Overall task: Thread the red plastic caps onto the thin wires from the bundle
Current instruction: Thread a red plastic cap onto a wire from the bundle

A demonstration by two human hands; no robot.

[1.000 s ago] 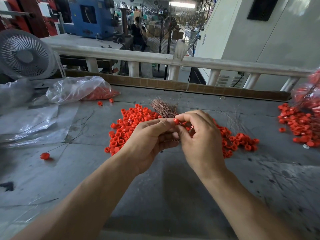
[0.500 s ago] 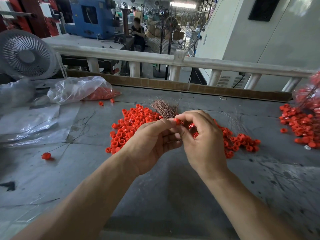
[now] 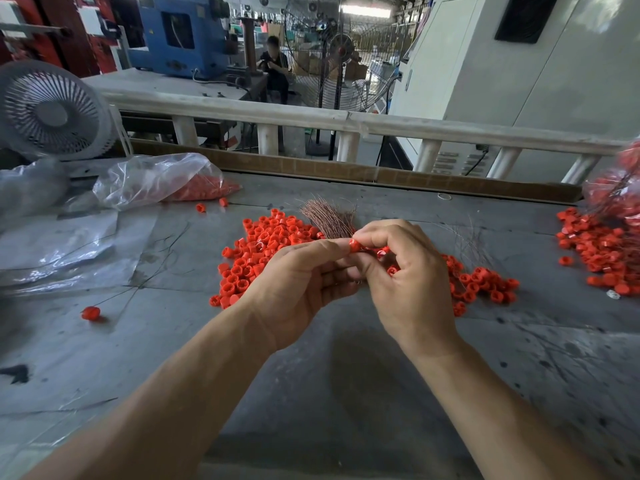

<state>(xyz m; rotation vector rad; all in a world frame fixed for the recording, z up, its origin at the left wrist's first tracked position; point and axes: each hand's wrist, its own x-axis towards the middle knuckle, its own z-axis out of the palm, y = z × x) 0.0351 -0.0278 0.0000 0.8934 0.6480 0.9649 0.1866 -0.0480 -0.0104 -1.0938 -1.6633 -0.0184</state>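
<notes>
Pinching red cap (image 3: 354, 245), right hand (image 3: 403, 271) curled

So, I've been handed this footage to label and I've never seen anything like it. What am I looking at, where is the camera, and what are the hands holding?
There is no machine here, only a person working. The camera sits on their head and looks forward and down, so the two forearms entering from the bottom are their own. On the grey worktable lies a heap of red plastic caps, with a second heap at the right and a clear bag of caps at the back left. The left hand grips a bundle of thin coppery wires, which fans out above it. The right hand pinches a single red cap at the fingertips, right beside the left thumb.
</notes>
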